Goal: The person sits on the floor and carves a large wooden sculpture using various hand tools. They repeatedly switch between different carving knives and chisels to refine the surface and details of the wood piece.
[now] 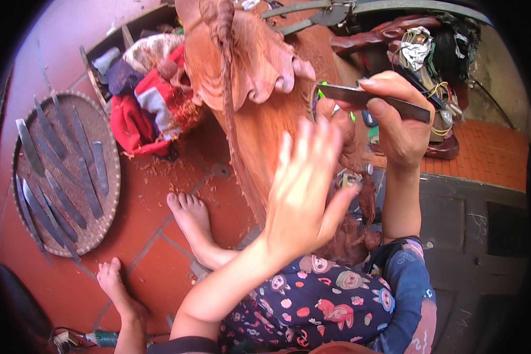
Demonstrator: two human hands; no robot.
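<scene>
My right hand [401, 121] is raised on the right, its thumb and fingers pinching a flat dark steel carving chisel [341, 94]. The chisel lies almost level, one end pointing left over the wood. My left hand [304, 186] hovers in front of the carving, slightly blurred, with its fingers stretched out and thumb apart, holding nothing. Beneath and beyond both hands is a large reddish-brown wood carving [259, 138] with a smooth face, a rope-like raised edge and a scalloped, wavy upper part. Carved lumpy shapes along its right side are partly hidden by my left hand.
At the left, a round woven tray [115, 194] holds several flat chisels [65, 200]. Red and grey cloths [153, 100] and wood shavings lie beside the carving. A cluttered dark wooden piece [389, 41] with cords stands at back right. My bare feet rest on red tiles [159, 283].
</scene>
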